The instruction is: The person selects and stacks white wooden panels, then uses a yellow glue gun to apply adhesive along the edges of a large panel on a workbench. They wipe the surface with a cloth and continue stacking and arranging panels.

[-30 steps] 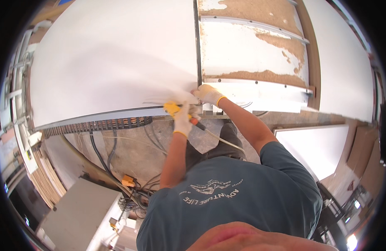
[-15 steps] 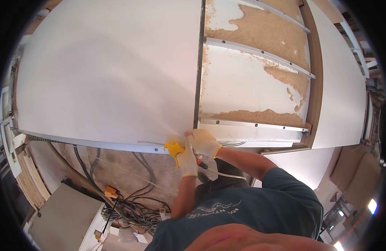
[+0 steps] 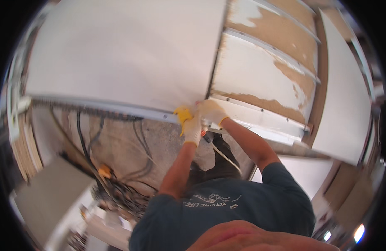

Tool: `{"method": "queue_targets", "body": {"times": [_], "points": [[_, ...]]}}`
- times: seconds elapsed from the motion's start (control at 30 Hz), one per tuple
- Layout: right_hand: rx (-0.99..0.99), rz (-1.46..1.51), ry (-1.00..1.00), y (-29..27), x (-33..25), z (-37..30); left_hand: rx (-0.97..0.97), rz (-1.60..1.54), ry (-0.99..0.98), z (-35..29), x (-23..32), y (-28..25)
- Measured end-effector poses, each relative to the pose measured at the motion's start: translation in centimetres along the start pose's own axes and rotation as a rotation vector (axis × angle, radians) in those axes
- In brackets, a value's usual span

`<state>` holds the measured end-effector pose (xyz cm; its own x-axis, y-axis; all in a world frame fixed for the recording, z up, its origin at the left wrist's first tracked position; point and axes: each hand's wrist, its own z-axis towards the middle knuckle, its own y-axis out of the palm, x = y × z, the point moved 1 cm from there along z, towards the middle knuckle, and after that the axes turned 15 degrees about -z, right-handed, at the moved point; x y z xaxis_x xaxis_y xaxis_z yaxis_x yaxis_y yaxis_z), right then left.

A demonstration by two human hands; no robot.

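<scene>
My left hand, in a white knit glove, is closed around a hose-fed hand tool whose body is mostly hidden. A bright yellow part shows at its fingers; whether it is glove coating or tool I cannot tell. Below the grip, an orange and black fitting joins a pale hose. My right hand, gloved too, is curled right beside the left, at the near corner of a large white panel. What its fingers hold is hidden. The panel's dark right edge runs away from my hands.
Right of the panel, metal rails cross a white surface with patchy brown material. A brown frame strip and another white panel lie beyond. Tangled dark cables and a grey board are at lower left.
The view has shifted, so panel and hands sit higher in the picture and more to the right. Both hands stay together at the panel's near corner, arms stretched farther forward.
</scene>
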<state>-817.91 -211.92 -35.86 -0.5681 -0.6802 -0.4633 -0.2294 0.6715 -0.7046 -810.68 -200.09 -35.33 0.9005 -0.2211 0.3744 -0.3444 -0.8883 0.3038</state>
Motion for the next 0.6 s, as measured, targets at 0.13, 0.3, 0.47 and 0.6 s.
{"method": "queue_targets", "body": {"times": [0.13,0.3,0.47,0.6], "points": [[0.129,-0.551,-0.031,-2.5,-3.0,-1.1,-0.202,0.429,0.168,-5.6,3.9,-3.6],[0.052,0.012,0.123,-2.1,-17.9,-5.1,-0.723,0.182,0.125,-14.3,9.7,-17.9],[-0.170,0.354,-0.166,6.9,-39.0,-2.1,-0.696,0.237,0.251,-19.5,15.2,-33.2],[-0.203,0.310,-0.362,9.4,-47.9,5.6,-0.753,0.005,0.163,-21.4,20.3,-40.7]]}}
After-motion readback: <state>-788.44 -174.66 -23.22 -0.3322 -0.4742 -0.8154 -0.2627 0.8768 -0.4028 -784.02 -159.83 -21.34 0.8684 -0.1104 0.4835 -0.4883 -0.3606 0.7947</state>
